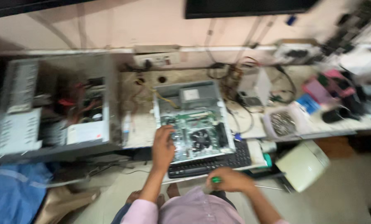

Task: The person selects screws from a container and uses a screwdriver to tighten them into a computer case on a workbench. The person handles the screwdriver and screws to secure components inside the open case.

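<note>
Pale pink shirt (193,209), sleeves pushed up past forearms; dark trousers (123,213) below shirt hem; bare feet (152,195), no shoes.

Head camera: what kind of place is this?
Probably a computer repair bench: an opened computer with its green board showing, a bigger open case, a keyboard, and a screwdriver in the right hand.

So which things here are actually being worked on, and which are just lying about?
In hand:
- small open computer case, left hand resting on its circuit board
- green-handled screwdriver, in the right hand

Lying about:
- large open tower case
- black keyboard
- tray of screws
- tangled cables
- cream box
</note>
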